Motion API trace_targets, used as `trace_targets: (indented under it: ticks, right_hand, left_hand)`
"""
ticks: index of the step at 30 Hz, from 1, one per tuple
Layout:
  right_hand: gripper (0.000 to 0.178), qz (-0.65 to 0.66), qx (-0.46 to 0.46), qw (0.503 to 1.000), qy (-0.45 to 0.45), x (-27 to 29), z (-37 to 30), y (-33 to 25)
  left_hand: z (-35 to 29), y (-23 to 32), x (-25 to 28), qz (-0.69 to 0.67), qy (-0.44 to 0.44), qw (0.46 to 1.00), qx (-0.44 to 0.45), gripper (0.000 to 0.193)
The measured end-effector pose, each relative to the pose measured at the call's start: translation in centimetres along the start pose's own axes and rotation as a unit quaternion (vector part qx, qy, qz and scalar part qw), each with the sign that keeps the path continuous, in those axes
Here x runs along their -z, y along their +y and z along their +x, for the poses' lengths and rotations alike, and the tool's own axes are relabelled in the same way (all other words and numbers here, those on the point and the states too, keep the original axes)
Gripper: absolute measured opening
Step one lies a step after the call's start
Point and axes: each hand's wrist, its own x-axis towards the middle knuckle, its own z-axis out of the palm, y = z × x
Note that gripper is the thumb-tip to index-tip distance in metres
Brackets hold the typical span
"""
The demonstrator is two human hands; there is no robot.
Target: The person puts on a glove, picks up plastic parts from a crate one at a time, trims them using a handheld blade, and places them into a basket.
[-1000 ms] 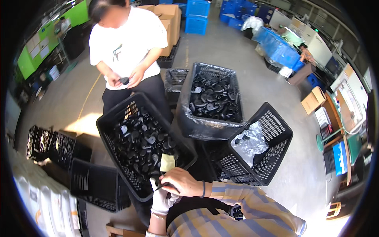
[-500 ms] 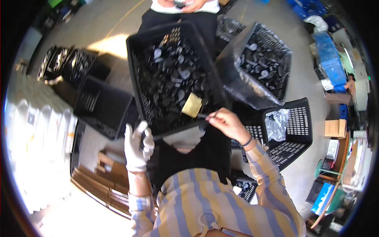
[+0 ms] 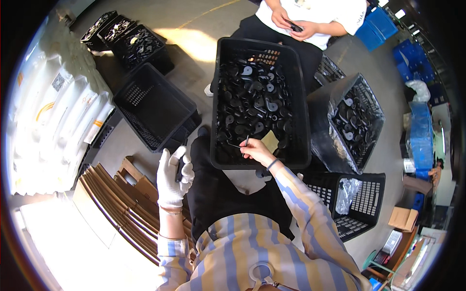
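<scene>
My left hand (image 3: 174,179) wears a white glove and is closed around a small black plastic part (image 3: 180,167), left of the big crate's near corner. My bare right hand (image 3: 257,151) pinches a thin dark tool (image 3: 245,144) above the near end of the crate; its exact kind is too small to tell. The big black crate (image 3: 217,102) is filled with black plastic parts (image 3: 259,104), several with round grey discs. A yellow paper (image 3: 270,140) lies on the parts just beyond my right hand.
Across from me, a person's hands (image 3: 291,24) hold a small black part. A lined crate (image 3: 335,131) of similar parts is at right, near a tilted crate (image 3: 374,201). Left are a black crate (image 3: 158,104), filled crates (image 3: 141,46), white sacks (image 3: 63,106) and flattened cardboard (image 3: 114,203).
The view has swung, shifting the crates rightward. My right hand has moved left, away from the yellow paper, with the tool now upright. A black part now shows in my left hand.
</scene>
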Motion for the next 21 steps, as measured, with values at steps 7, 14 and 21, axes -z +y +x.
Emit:
trace_targets:
  ticks: [7, 14, 21]
  right_hand:
    - [0.011, -0.066, -0.118, 0.991, -0.009, -2.7, 5.7, 2.3]
    - [0.013, -0.172, -0.083, 0.981, 0.035, -2.5, 7.6, 4.2]
    - [0.011, 0.116, -0.013, 0.992, 0.055, 0.1, 3.7, -3.1]
  left_hand:
    - [-2.4, 2.3, 3.5, -0.046, 0.080, 0.991, -0.095, 0.039]
    - [-4.1, 4.0, 6.5, -0.075, 0.064, 0.989, -0.109, 0.040]
    - [-4.7, 3.3, 8.1, -0.065, 0.135, 0.972, -0.180, 0.035]
